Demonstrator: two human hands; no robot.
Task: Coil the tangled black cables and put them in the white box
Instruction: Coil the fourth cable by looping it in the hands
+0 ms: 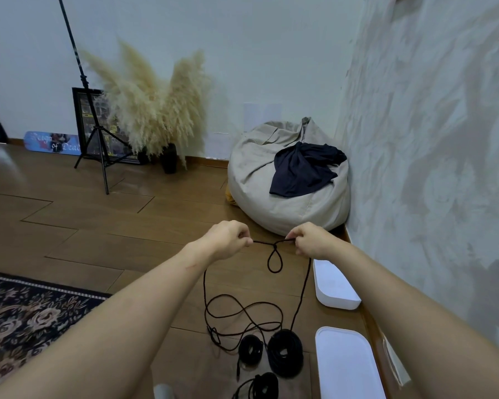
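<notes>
Arms (pixel 127 326) outstretched, hands (pixel 228 239) (pixel 310 240) pinching looped cable (pixel 274 246)

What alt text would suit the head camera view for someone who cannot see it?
A person's left hand and right hand pinch a black cable stretched between them, a small knotted loop hanging from it. The rest trails to the wooden floor beside three coiled cables; a white box lies by the wall at right.
</notes>
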